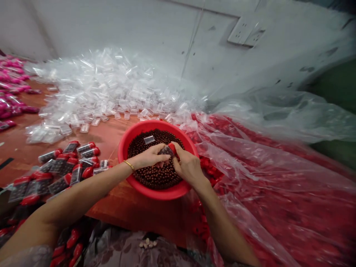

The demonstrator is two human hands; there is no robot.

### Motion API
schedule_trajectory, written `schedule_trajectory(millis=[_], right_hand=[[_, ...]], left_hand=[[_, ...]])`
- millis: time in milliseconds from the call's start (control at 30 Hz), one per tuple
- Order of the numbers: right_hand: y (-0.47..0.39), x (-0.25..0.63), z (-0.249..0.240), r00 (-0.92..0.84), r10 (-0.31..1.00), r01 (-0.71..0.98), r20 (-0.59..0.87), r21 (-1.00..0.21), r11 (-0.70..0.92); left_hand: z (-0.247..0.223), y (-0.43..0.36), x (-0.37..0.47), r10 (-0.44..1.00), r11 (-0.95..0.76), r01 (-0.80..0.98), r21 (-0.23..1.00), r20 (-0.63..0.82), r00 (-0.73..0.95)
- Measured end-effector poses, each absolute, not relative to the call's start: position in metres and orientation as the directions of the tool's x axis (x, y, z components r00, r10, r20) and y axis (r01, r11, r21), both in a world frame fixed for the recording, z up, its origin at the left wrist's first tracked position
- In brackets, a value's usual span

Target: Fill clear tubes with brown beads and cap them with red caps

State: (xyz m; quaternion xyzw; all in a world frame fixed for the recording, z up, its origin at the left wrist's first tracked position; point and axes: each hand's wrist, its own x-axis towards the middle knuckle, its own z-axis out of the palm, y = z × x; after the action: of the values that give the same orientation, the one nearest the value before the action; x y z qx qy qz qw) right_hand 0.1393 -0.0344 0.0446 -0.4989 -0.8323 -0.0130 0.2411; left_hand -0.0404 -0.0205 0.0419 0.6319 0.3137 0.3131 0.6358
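1. Grip of the left hand (151,157) was narrow, its fingers closed on the dark-filled body of a small clear plastic container (166,151); the right hand (189,166) held the same container at its red plastic cap (172,149).
2. Both hands were above a round red plastic basin (158,194), with the container over its contents, right of the middle.
3. Small, round, glossy brown beads (139,148) filled much of the basin, and a flat-looking clear rectangular plastic case (149,139) lay on them towards the far side.
4. A gold-coloured bracelet (129,165) circled the left wrist.
5. To the left of the basin, a group of dark-filled clear containers with red caps (76,173) lay loosely on the orange-red tabletop (108,129); more such containers lay at the near left, partly behind the left arm.
6. At the far side, a wide heap of clear empty plastic cases (111,85) spread along the pale wall (133,22); bright pink items (12,79) were piled at the far left.
7. On the right, translucent plastic sheeting (239,163) covered a large mass of red pieces (278,207), and some loose red pieces sat just beside the basin.
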Motion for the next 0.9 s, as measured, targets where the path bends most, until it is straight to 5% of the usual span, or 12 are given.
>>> schedule_trajectory(millis=[367, 500, 633, 733, 900], right_hand=[[-0.041, 0.145, 0.04, -0.537, 0.726, 0.657, 0.429, -0.327, 0.679], [-0.037, 0.152, 0.05, -0.533, 0.751, 0.574, 0.39, -0.485, 0.66], [-0.03, 0.142, 0.052, -0.248, 0.84, 0.425, 0.483, -0.725, 0.542], [-0.021, 0.122, 0.048, 0.01, 0.936, 0.183, 0.352, -0.921, 0.344], [-0.013, 0.099, 0.046, -0.181, 0.981, 0.06, 0.067, -0.995, 0.079]], left_hand=[[0.035, -0.023, -0.039, 0.832, -0.329, 0.199, 0.923, 0.183, 0.523], [0.039, -0.023, -0.037, 0.82, -0.31, 0.222, 0.924, 0.142, 0.554], [0.043, -0.023, -0.036, 0.736, -0.312, 0.228, 0.922, 0.083, 0.672], [0.044, -0.024, -0.035, 0.709, -0.418, 0.37, 0.83, 0.043, 0.704], [0.046, -0.029, -0.03, 0.699, -0.496, 0.474, 0.727, 0.012, 0.715]])
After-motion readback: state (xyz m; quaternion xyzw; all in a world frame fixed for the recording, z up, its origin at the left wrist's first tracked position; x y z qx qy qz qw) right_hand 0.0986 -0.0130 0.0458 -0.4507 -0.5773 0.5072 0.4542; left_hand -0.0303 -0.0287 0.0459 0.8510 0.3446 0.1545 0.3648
